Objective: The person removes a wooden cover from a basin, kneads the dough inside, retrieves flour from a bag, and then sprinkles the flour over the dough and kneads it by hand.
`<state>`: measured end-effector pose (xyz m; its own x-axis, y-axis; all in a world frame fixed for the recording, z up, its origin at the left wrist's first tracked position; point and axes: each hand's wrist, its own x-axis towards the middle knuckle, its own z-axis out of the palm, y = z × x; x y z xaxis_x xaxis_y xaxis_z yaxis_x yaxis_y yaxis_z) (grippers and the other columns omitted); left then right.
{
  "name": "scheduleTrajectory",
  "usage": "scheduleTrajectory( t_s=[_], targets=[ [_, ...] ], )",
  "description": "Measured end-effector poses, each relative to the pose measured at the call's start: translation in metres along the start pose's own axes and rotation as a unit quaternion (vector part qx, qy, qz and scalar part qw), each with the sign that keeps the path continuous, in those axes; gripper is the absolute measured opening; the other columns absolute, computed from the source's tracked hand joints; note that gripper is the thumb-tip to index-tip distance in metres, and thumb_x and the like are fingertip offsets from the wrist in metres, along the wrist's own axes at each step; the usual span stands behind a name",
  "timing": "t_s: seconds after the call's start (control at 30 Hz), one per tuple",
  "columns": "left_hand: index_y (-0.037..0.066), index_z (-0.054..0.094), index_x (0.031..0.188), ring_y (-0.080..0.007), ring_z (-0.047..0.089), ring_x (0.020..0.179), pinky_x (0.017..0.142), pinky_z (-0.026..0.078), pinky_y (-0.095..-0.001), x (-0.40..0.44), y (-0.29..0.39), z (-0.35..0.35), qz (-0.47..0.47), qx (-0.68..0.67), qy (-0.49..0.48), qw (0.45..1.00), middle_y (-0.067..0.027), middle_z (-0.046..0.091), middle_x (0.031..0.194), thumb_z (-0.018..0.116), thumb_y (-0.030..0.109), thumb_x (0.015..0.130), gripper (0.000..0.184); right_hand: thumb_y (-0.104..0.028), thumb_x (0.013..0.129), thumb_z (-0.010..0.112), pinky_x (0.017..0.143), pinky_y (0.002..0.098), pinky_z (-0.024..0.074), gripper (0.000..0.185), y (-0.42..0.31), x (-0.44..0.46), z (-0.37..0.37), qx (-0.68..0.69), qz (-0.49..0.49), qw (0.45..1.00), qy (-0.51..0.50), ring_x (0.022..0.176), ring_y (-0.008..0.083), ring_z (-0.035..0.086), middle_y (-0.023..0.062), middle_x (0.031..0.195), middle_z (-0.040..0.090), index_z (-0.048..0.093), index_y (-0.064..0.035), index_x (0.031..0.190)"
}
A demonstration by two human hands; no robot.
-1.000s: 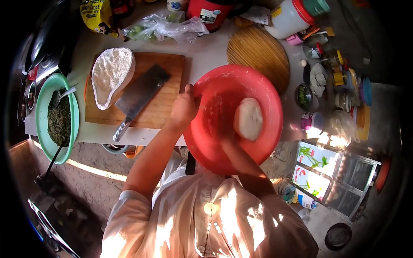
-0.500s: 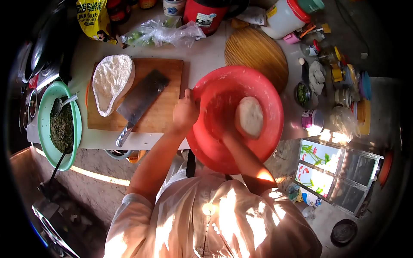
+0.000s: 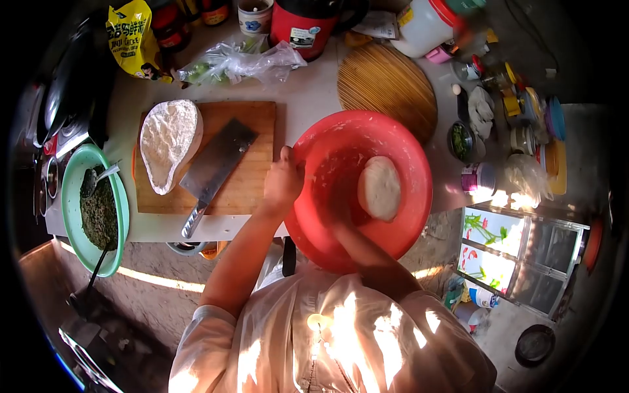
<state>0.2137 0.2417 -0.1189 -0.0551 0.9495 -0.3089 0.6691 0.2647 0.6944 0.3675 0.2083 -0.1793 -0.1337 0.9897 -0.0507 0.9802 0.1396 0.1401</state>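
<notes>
A large red basin [image 3: 409, 141] stands at the table's front edge, with smears of flour or dough on its inner wall. My left hand [image 3: 284, 180] is closed on the basin's left rim. Inside the basin, my right hand [image 3: 335, 208] reaches down in shadow against the inner left side; its fingers are too dark to make out. A smooth pale dough lump [image 3: 380, 188] lies in the basin, to the right of my right hand. Left of the basin, a cleaver [image 3: 219, 160] rests on a wooden cutting board [image 3: 255, 196] beside a heart-shaped container of flour [image 3: 169, 143].
At the left is a green basin [image 3: 122, 226] of chopped filling with a spoon. A round wooden board [image 3: 386, 85] lies behind the red basin. Plastic bags, a yellow packet [image 3: 133, 42] and a red pot [image 3: 301, 33] stand at the back; jars line the right side.
The view has shifted, so the table's items sit slightly lower in the picture. My left hand still grips the rim, and my right hand remains inside the basin.
</notes>
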Motion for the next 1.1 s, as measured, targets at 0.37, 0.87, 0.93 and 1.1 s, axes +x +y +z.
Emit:
scheduleTrajectory(
  t_s=[0.37,0.87,0.93,1.1],
  targets=[
    [0.004,0.038,0.100,-0.0465,0.057,0.075,0.065,0.047,-0.0526,0.003,0.001,0.000,-0.001,0.014,-0.010,1.000,-0.0273,0.059,0.080,0.053,0.025,0.084,0.030,-0.036,0.090,0.038,0.106,0.0416,0.0210,0.051,-0.003,-0.014,-0.007,0.296,0.047,0.946,0.124,0.125,0.0302,0.031,0.0104,0.136,0.034,0.033,-0.0093,0.132],
    [0.003,0.038,0.098,-0.0480,0.055,0.074,0.064,0.046,-0.0539,0.011,-0.003,0.005,0.049,-0.023,0.003,0.999,-0.0287,0.058,0.080,0.056,0.021,0.082,0.030,-0.025,0.090,0.036,0.104,0.0459,0.0268,0.050,0.021,0.030,-0.040,0.194,-0.025,0.959,-0.205,0.123,0.0350,0.034,0.0236,0.136,0.029,0.032,0.0039,0.131],
    [0.003,0.038,0.099,-0.0478,0.056,0.074,0.064,0.046,-0.0537,0.010,0.001,0.003,0.032,-0.007,-0.004,0.999,-0.0285,0.058,0.080,0.055,0.021,0.082,0.030,-0.026,0.090,0.037,0.104,0.0454,0.0274,0.050,0.019,0.018,-0.021,0.155,-0.049,0.975,-0.148,0.122,0.0353,0.035,0.0236,0.135,0.030,0.032,0.0036,0.130],
    [0.004,0.038,0.099,-0.0475,0.056,0.075,0.065,0.046,-0.0532,0.007,0.005,-0.001,0.019,0.024,-0.012,0.999,-0.0277,0.059,0.080,0.055,0.022,0.082,0.030,-0.028,0.088,0.043,0.102,0.0436,0.0295,0.052,0.012,-0.016,0.020,-0.014,-0.146,0.987,0.064,0.119,0.0364,0.038,0.0235,0.133,0.034,0.034,0.0024,0.129]
  ],
)
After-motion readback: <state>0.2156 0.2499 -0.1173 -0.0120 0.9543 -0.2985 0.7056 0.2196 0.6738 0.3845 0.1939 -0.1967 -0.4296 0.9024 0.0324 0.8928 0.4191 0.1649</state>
